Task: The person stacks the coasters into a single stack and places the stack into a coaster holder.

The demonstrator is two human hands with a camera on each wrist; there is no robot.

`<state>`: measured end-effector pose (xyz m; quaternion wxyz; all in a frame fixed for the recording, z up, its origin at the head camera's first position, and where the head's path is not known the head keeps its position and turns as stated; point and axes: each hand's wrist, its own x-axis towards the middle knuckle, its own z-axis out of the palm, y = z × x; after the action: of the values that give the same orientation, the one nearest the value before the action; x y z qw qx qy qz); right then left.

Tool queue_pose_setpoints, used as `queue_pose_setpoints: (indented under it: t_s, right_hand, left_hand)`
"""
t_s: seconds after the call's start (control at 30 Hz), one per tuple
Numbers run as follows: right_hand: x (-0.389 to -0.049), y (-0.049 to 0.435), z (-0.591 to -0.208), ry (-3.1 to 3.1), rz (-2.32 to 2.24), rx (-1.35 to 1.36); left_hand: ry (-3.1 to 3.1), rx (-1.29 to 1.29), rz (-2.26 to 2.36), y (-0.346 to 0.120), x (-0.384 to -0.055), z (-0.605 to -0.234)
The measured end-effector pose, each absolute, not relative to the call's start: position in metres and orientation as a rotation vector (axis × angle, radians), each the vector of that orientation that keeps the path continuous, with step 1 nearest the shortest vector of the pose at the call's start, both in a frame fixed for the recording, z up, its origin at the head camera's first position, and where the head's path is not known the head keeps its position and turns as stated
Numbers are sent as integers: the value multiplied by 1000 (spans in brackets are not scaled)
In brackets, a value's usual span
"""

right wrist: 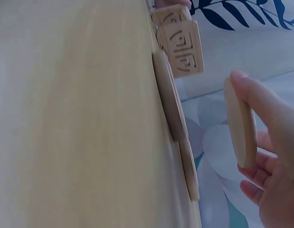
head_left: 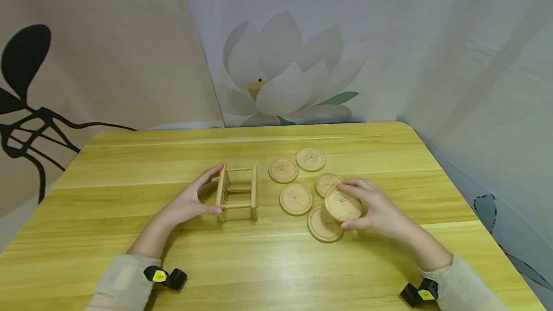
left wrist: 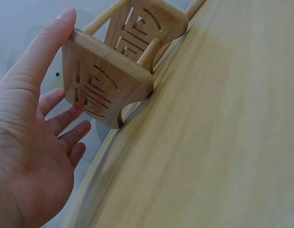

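Observation:
My left hand (head_left: pixel 186 204) grips the left end panel of a small wooden coaster rack (head_left: pixel 254 193), thumb on the near edge and fingers at the far edge. Cut-out line patterns show in the rack's panels in the left wrist view, and round rods join the two panels. My right hand (head_left: pixel 382 209) pinches the rim of a round wooden coaster (head_left: pixel 342 205) engraved with a leaf. In the right wrist view this coaster (right wrist: pixel 240 124) is raised above the table. It partly hides a coaster (head_left: pixel 323 228) and another coaster (head_left: pixel 327 182) lying under it.
Between the rack and the right hand lie more engraved coasters: one coaster (head_left: pixel 295 199) in front, one coaster (head_left: pixel 282 170) behind it and another coaster (head_left: pixel 310 159) farthest back. The wooden table (head_left: pixel 268 272) ends at a fabric backdrop (head_left: pixel 294 76) with a flower print.

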<state>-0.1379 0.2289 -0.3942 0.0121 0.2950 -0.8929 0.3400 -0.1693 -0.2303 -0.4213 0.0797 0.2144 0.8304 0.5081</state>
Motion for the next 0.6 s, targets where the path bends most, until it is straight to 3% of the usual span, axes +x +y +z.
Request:
queue_pose_setpoints:
  t_s: [0.6]
  right_hand:
    - [-126,208,-406,-2835,1150,972]
  left_hand:
    - [2473,660,1535,-231,-169,-422]
